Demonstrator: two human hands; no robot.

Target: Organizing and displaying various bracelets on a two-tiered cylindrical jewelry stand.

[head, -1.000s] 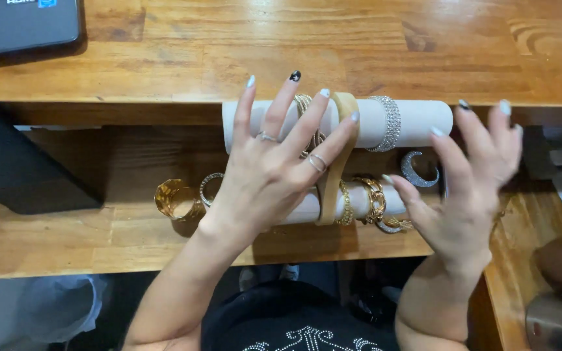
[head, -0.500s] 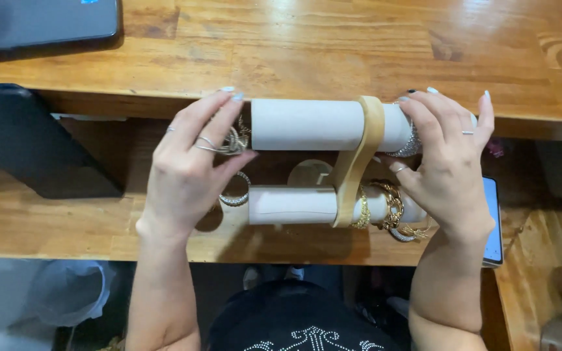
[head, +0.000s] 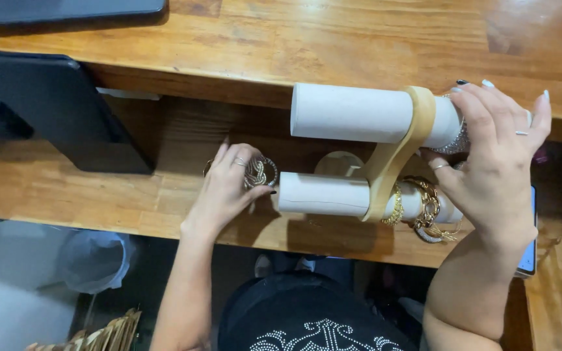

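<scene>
Left hand (head: 229,188) down on the lower wooden tabletop (head: 66,195), fingers curled and pinching a cluster of gold and silver bangles (head: 258,172), just off the 9 o'clock end of the lower roll (head: 323,194). Right hand (head: 495,169) at 3 o'clock, fingers spread and wrapped over the right end of the bracelet stand (head: 395,156), touching the upper roll (head: 359,114). The stand is two white padded rolls on a tan wooden upright, lying against the edge of the upper tabletop (head: 359,39). Gold chain bracelets (head: 424,208) hang on the lower roll right of the upright, partly under the right hand. Black panel (head: 60,110) at 10 o'clock, well apart from the stand. Phone edge (head: 529,260) shows by the right wrist.
</scene>
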